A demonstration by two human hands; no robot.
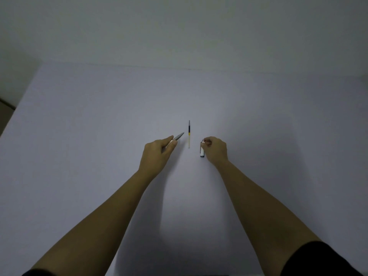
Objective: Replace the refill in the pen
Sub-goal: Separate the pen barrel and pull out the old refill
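A thin refill (189,134) lies on the white table (99,116), pointing away from me, dark at its far half and clear at its near half. My left hand (158,154) grips the pen's front part (178,137), whose grey pointed tip sticks out toward the refill. My right hand (216,149), to the right of the refill, pinches the pen's white rear part (202,151), which hangs down with its lower end at the table. The two pen parts are apart, with the refill between them.
The table's far edge meets a plain wall (179,36). The table's left edge (18,108) runs diagonally, with a dark floor beyond it.
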